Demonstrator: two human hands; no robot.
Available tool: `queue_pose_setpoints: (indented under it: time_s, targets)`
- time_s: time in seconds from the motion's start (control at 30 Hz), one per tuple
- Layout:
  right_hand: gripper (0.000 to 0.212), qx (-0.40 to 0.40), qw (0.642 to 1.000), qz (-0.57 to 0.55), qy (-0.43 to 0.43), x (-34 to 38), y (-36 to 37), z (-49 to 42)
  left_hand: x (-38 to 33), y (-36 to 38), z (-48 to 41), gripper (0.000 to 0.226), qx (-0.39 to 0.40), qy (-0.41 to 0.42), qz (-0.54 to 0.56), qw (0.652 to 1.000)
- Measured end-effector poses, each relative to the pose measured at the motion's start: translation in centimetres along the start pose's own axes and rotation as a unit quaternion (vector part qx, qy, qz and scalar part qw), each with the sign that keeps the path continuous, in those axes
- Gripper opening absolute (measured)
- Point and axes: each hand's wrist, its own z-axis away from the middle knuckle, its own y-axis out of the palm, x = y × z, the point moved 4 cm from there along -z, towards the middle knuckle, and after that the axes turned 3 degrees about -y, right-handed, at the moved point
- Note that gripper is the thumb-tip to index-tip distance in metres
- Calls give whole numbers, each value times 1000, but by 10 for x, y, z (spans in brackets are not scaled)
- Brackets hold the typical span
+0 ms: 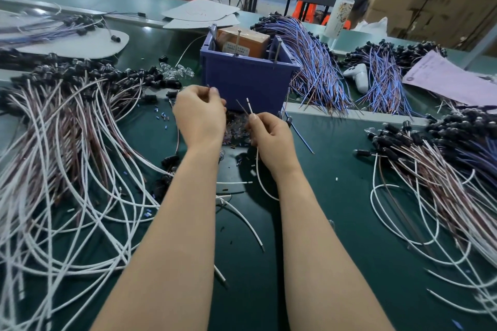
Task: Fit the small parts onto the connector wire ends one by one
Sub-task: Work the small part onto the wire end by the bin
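Our right hand point(271, 140) pinches white wire point(249, 105), end up, far-left toward left hand point(199, 115); left's closed fingers hide contents.

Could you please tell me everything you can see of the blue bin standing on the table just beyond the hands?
The blue bin is an open-topped, boxy container that looks like moulded plastic, standing upright on the green table, right behind both hands. Inside it sit an orange-brown box bearing a printed label and a few thin metal rods leaning on its rim. Blue and brown wire bundles rest against its right side. Small loose parts lie at its foot.
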Motion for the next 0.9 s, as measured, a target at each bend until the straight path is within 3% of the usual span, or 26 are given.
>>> queue_pose_setpoints:
  time_s: [0.13, 0.23, 0.4, 0.73, 0.9]
  targets:
    - [21, 2, 1000, -14, -8, 1, 1, 0, -1, 13, 11, 34, 62, 27, -178, 982]
    - [20, 8, 1000, -15, -13, 2, 1, 0, -6, 18, 13, 25, 102, 30, -155, 982]
    - [22, 23, 999, -26, -12, 2, 2, 0, 1, 26, 18, 17, 214, -39, -57, 974]
    - [20, 40, 997, -58, -16, 6, 3, 2, 4, 27, 18, 22, 144, -69, 43, 986]
    - [27, 42, 999, 13, -18, 3, 2, 2, -7, -3, -8, 23, 2, -33, 112, 993]
